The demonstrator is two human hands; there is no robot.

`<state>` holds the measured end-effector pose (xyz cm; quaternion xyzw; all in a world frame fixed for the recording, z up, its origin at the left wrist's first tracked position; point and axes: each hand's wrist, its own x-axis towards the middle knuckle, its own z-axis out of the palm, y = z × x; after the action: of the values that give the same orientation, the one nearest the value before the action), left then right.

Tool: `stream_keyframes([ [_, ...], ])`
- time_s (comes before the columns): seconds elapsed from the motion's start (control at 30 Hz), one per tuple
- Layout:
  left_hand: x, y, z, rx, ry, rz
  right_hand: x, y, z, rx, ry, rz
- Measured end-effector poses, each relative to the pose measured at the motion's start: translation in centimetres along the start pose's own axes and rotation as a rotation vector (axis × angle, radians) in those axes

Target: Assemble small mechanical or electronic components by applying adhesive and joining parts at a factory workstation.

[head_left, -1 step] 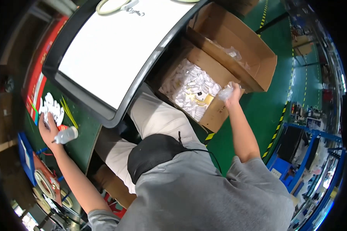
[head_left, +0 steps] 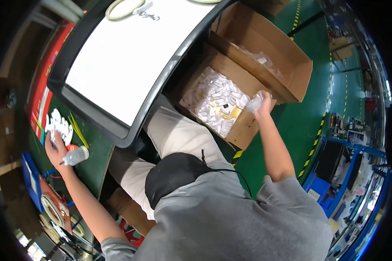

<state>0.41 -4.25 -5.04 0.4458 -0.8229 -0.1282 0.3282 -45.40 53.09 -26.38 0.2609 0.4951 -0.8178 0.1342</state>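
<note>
At the far left my left hand (head_left: 56, 153) rests on the green tabletop with its fingers apart, at the edge of a pile of small white pieces (head_left: 60, 124). A translucent squeeze bottle (head_left: 77, 155) with a dark tip lies against that hand's wrist side. Thin yellow-green strips (head_left: 77, 130) lie beside the pile. Out to the right, my right hand (head_left: 264, 106) is closed on a crumpled clear plastic bag (head_left: 254, 103), over the side of an open cardboard box (head_left: 245, 130). Many white, flat, curved pieces (head_left: 215, 89) fill the box; what the bag contains cannot be made out.
A black-rimmed tray (head_left: 154, 82) with a white surface spans the front, carrying a cream ring (head_left: 117, 11) and a small metal clasp (head_left: 150, 16). Behind the box stands another cardboard carton (head_left: 287, 56). A blue-framed rack (head_left: 339, 182) is at the right, beyond the green floor.
</note>
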Motion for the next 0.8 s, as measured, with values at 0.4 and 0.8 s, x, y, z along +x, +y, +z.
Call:
stream_keyframes([
  [0.4,-0.2,2.3,0.0,0.077,-0.010,0.017,17.8,-13.9,7.0,0.016,0.230,-0.358],
  [0.8,-0.9,4.5,0.3,-0.091,-0.022,-0.125,28.0,-11.4,1.7,-1.567,0.085,0.053],
])
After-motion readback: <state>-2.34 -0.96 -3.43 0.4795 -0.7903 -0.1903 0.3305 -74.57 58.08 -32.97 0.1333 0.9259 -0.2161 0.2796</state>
